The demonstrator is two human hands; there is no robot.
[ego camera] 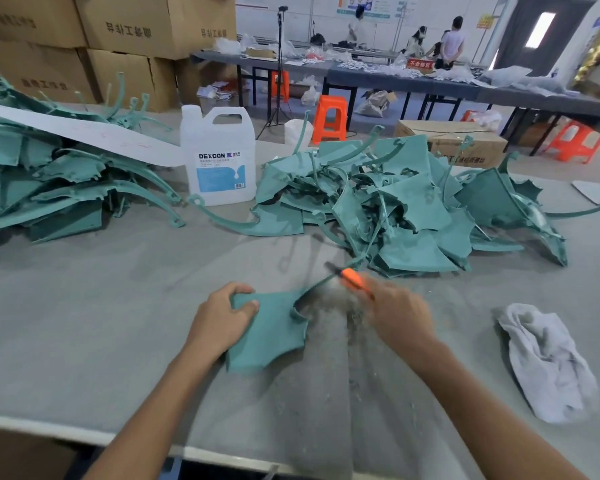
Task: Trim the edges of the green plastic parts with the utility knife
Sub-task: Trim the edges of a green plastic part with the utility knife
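A flat green plastic part (269, 332) with a thin curved arm lies on the grey table (84, 323) in front of me. My left hand (219, 318) grips its upper left corner, thumb on top. My right hand (397, 315) holds an orange utility knife (352, 278), blurred by motion, with its dark blade against the part's thin arm. Pale shavings lie scattered on the table below the knife.
A big heap of green parts (406, 209) lies behind the knife, and another heap (49, 178) at the far left under a white sheet. A white DEXCON jug (219, 161) stands between them. A crumpled white rag (548, 362) lies at the right. Cardboard boxes (118, 32) are stacked behind.
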